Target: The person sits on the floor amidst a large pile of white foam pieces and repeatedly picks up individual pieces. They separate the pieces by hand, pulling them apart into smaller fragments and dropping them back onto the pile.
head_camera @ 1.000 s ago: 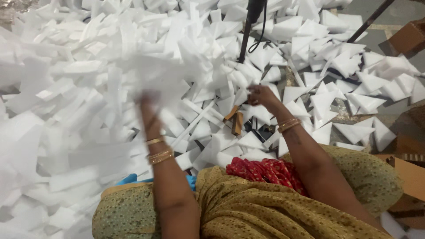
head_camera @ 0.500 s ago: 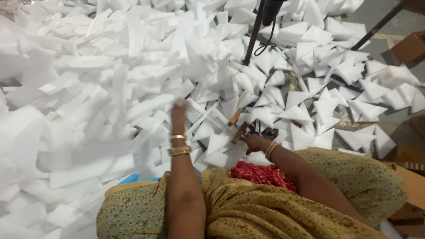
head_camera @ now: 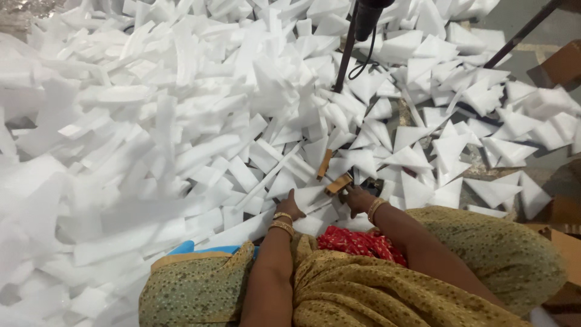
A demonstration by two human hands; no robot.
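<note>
A big heap of white foam offcuts [head_camera: 181, 121], strips and triangles, covers the floor in front of me. My left hand [head_camera: 289, 206] lies low on a flat white foam piece [head_camera: 310, 197] just past my knees, fingers spread on it. My right hand [head_camera: 358, 198] is close beside it, fingertips at a small brown block [head_camera: 339, 183] and a dark object that is mostly hidden under the hand. A second brown strip [head_camera: 325, 163] lies a little farther away among the foam. Both wrists wear gold bangles.
A black stand pole [head_camera: 346, 57] with a hanging cable rises from the foam at centre top. A dark rod [head_camera: 520, 33] slants at the top right. Cardboard boxes [head_camera: 563, 63] sit along the right edge. Red cloth [head_camera: 357, 241] lies in my lap.
My left hand, raised over the heap a second ago, has come down onto the foam near my knees. My right hand has drawn in and down to the brown block.
</note>
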